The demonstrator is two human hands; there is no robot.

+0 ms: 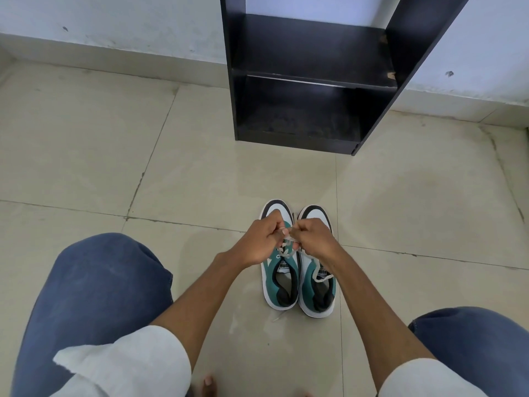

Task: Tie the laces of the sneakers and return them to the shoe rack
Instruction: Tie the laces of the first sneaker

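Two green, white and black sneakers stand side by side on the floor, toes pointing away from me: the left sneaker and the right sneaker. Both hands meet over the left sneaker's laces. My left hand pinches one white lace end and my right hand pinches the other. A loose lace lies across the right sneaker's opening. The black shoe rack stands against the wall beyond the shoes, its shelves bare.
Beige tiled floor stretches all around. My knees in blue trousers flank the shoes at lower left and lower right. A white wall runs behind the rack.
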